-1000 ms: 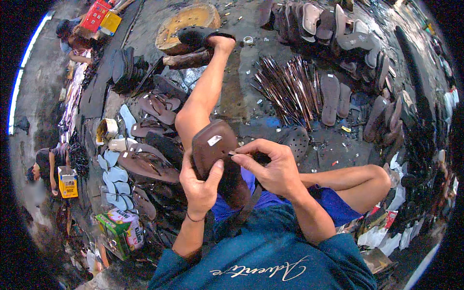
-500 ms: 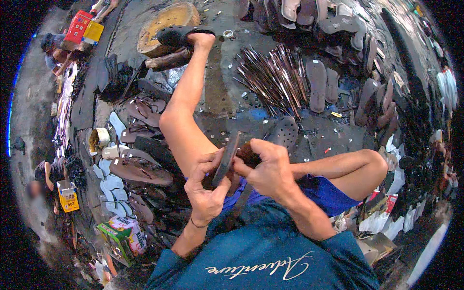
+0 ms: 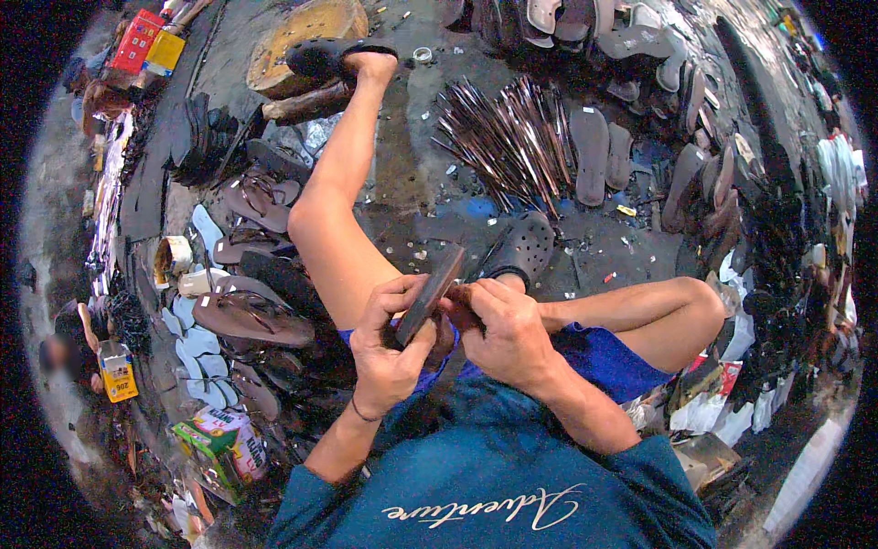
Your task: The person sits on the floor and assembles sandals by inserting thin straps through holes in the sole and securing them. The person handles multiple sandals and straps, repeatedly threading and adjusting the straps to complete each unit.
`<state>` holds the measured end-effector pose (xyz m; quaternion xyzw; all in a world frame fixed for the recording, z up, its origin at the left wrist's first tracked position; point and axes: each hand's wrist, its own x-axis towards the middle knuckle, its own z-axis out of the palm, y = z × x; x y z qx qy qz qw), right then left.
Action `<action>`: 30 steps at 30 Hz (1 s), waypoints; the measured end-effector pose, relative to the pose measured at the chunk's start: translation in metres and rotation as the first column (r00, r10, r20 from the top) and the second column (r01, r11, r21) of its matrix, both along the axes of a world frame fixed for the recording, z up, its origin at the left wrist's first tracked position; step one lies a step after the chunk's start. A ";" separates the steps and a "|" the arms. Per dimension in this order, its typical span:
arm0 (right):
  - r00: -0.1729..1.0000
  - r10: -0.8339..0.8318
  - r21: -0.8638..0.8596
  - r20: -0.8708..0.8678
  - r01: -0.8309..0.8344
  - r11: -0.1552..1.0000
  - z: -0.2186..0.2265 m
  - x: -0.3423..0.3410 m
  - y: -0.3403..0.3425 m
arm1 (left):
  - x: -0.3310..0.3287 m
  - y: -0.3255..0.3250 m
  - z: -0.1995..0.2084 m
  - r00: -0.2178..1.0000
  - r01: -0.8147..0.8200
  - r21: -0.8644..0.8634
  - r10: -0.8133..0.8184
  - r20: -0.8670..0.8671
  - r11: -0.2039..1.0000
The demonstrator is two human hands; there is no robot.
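The left hand (image 3: 389,361) is clasped around the lower part of a flat, dark brown shoe sole (image 3: 432,295), thumb and fingers on opposite faces, the sole tilted and seen nearly edge-on above the lap. The right hand (image 3: 508,334) is half closed, its bent fingertips at the sole's right face; whether they pinch anything there cannot be told. Beyond the hands sits a dark grey clog with round holes (image 3: 532,245), then a fanned heap of thin, glossy brown strips (image 3: 503,142), and farther off a round, yellowish wooden block (image 3: 306,41)
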<state>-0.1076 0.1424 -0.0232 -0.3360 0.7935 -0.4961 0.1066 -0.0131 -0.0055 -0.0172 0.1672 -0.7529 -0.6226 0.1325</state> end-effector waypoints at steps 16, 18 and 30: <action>0.972 0.139 0.081 0.192 -0.156 0.984 -0.008 -0.002 0.020 | -0.004 0.004 0.007 0.996 0.081 0.139 -0.085 0.025 0.987; 0.986 0.140 0.093 0.092 -0.149 0.984 -0.002 -0.005 0.021 | -0.006 0.006 0.008 0.992 0.126 -0.043 -0.127 -0.012 0.991; 0.969 0.172 0.162 0.175 -0.201 0.966 -0.003 -0.011 0.046 | -0.004 0.020 0.001 0.993 0.107 0.081 -0.103 -0.059 0.991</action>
